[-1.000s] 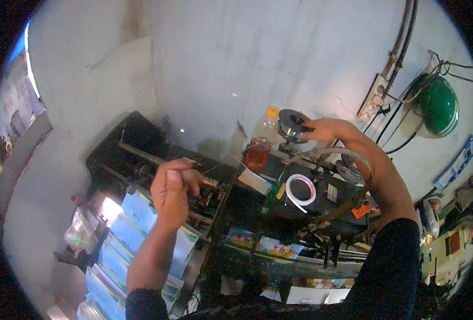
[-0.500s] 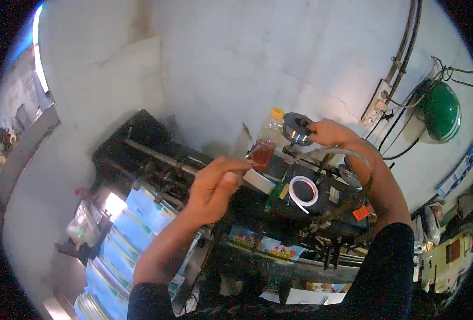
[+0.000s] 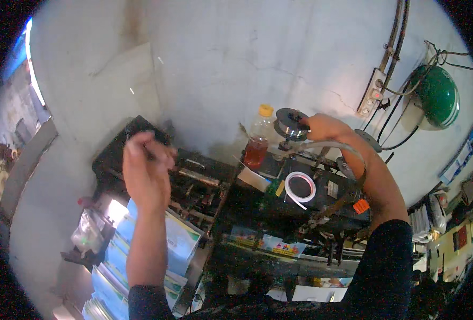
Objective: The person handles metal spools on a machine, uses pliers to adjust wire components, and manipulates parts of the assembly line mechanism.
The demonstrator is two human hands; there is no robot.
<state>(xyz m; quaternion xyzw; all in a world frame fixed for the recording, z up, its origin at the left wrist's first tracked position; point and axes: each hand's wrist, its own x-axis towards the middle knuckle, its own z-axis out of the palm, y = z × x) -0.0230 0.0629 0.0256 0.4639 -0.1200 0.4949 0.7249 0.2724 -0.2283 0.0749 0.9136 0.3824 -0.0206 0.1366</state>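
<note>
My right hand (image 3: 326, 129) reaches across the machine and grips the edge of a small spool (image 3: 292, 125) with dark flanges and a shiny silvery winding. My left hand (image 3: 147, 173) is raised over the left part of the machine, its fingers curled and blurred. Anything between those fingertips is too small or smeared to make out. Just left of the spool stands a clear plastic bottle (image 3: 256, 141) with a yellow cap and reddish liquid inside. A coil of white tubing (image 3: 301, 188) lies on the dark machine top (image 3: 321, 205) below the spool.
Stacks of blue printed booklets (image 3: 114, 272) stand at the lower left, beside a clear plastic bag (image 3: 87, 233). A power strip (image 3: 372, 93) and a green domed lamp shade (image 3: 438, 97) are on the wall at right. An orange tag (image 3: 360, 206) sits near my right forearm.
My left hand has swung left and up, away from the bottle and spool. My right hand stays at the spool, and the whole view has shifted slightly.
</note>
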